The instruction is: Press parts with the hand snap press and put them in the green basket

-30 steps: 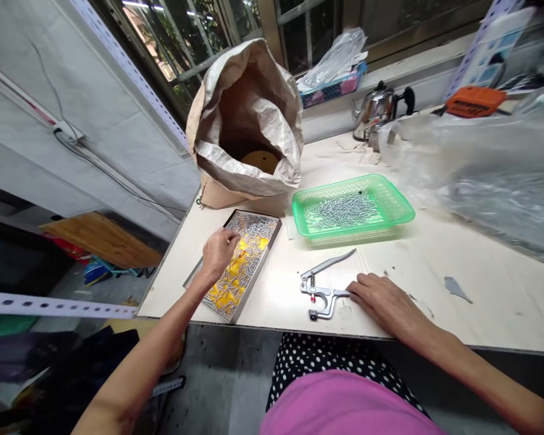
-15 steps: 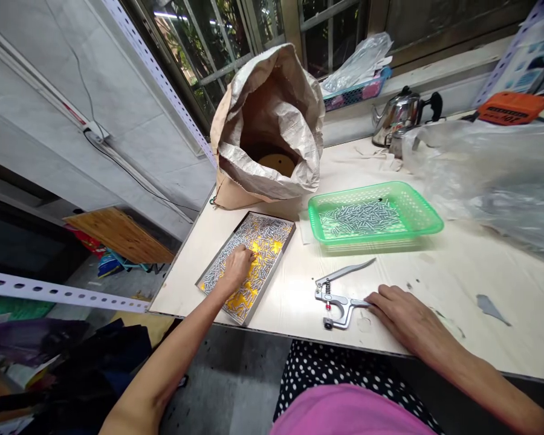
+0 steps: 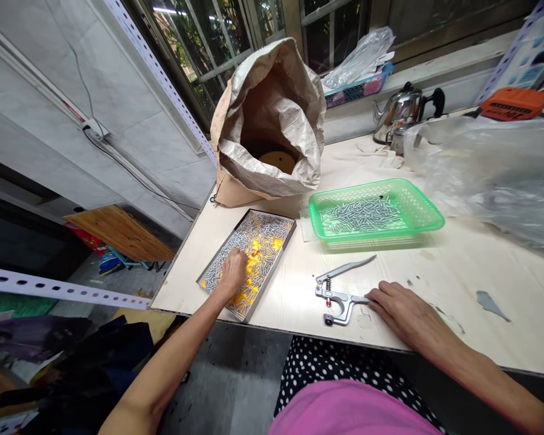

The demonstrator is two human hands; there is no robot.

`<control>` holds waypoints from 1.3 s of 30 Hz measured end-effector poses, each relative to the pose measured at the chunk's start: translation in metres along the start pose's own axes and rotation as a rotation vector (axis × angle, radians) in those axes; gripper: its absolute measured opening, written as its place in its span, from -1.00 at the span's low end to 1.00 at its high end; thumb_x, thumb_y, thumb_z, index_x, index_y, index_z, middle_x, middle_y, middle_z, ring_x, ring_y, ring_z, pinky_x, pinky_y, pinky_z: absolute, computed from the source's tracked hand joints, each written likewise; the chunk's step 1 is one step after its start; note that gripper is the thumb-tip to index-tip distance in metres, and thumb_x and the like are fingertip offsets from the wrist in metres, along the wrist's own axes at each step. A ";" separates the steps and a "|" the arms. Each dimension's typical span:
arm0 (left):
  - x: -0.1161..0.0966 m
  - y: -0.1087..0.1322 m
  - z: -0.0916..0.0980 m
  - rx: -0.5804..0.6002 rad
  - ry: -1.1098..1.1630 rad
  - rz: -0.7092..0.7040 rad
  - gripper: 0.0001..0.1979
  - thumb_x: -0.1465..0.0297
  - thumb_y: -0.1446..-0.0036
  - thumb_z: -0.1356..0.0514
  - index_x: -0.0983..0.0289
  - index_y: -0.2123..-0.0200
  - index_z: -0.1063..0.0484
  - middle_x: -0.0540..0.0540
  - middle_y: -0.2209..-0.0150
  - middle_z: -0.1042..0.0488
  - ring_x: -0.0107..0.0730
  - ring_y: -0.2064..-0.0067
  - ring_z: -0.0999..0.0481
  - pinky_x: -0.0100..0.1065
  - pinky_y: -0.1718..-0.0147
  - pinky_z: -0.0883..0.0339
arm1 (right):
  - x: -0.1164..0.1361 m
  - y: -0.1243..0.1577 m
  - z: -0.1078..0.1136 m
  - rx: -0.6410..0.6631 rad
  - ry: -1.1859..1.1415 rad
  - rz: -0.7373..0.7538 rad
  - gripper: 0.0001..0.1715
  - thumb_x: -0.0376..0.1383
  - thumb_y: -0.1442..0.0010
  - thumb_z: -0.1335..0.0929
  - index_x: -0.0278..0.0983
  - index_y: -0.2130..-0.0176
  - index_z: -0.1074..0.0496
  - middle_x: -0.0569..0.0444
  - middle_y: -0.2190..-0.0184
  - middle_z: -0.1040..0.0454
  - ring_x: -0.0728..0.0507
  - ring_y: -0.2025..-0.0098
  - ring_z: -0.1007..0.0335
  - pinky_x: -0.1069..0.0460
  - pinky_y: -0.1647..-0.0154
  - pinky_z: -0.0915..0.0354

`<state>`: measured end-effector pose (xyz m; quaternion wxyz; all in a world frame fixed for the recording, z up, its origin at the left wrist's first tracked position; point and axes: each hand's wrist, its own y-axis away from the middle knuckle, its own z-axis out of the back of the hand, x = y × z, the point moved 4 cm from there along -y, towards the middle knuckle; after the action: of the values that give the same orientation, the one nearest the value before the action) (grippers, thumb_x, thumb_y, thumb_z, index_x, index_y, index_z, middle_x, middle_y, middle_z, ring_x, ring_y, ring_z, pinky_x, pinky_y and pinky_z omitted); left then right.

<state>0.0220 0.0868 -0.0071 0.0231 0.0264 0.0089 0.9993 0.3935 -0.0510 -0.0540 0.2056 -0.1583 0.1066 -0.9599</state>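
My left hand (image 3: 232,272) reaches into a shallow metal tray (image 3: 286,237) with a yellow bottom, filled with several small silver metal pieces. Its fingers are curled down and pinched among the pieces; what they grip is hidden. My right hand (image 3: 401,305) lies on the cream table with its fingers closed around the lower handle of silver hand pliers (image 3: 338,293). The pliers lie flat, jaws toward me, with the upper handle sprung open.
A green plastic basket (image 3: 426,211) holding more silver pieces stands behind the pliers. An open brown paper sack (image 3: 267,115) stands at the back left. A clear plastic bag (image 3: 494,169) covers the right side, with a steel kettle (image 3: 401,112) behind it. The table edge (image 3: 281,323) runs close to my lap.
My left hand dropped from above the tray into the metal pieces and drew back toward the near end. The right hand stayed on the pliers handle. The camera shifted slightly.
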 end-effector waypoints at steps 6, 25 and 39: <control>-0.019 0.009 0.026 -0.066 0.157 -0.052 -0.79 0.45 -0.22 0.00 0.29 0.33 -0.43 0.16 0.26 -0.49 -0.27 0.20 -0.45 -0.34 0.25 -0.23 | 0.002 -0.004 0.005 0.043 -0.017 -0.015 -0.71 -0.29 -0.37 -0.19 -0.24 0.33 -0.41 0.04 0.39 -0.35 -0.14 0.32 -0.26 -0.02 0.30 -0.09; -0.151 0.071 -0.012 0.766 1.070 0.147 -0.62 0.13 0.19 -0.37 0.33 0.51 -0.39 -0.17 0.73 -0.18 -0.67 0.71 -0.02 -0.48 0.72 0.20 | 0.016 -0.023 0.017 0.219 0.045 -0.067 -0.82 -0.45 -0.29 -0.23 -0.28 0.28 -0.39 0.00 0.30 -0.40 -0.13 0.27 -0.22 -0.02 0.30 0.00; -0.157 0.058 -0.020 1.058 1.001 0.092 -0.53 0.06 0.35 -0.41 0.30 0.61 -0.33 -0.14 0.73 -0.23 -0.68 0.75 -0.06 -0.47 0.74 0.24 | 0.013 -0.020 0.014 0.135 0.014 -0.042 -0.82 -0.46 -0.30 -0.22 -0.27 0.30 -0.35 0.04 0.32 -0.37 -0.11 0.30 -0.17 -0.03 0.31 0.02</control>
<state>0.1747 0.0211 -0.0343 -0.0418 -0.4256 0.4991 0.7537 0.3796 -0.0412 -0.0324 0.1948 -0.1396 0.0398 -0.9700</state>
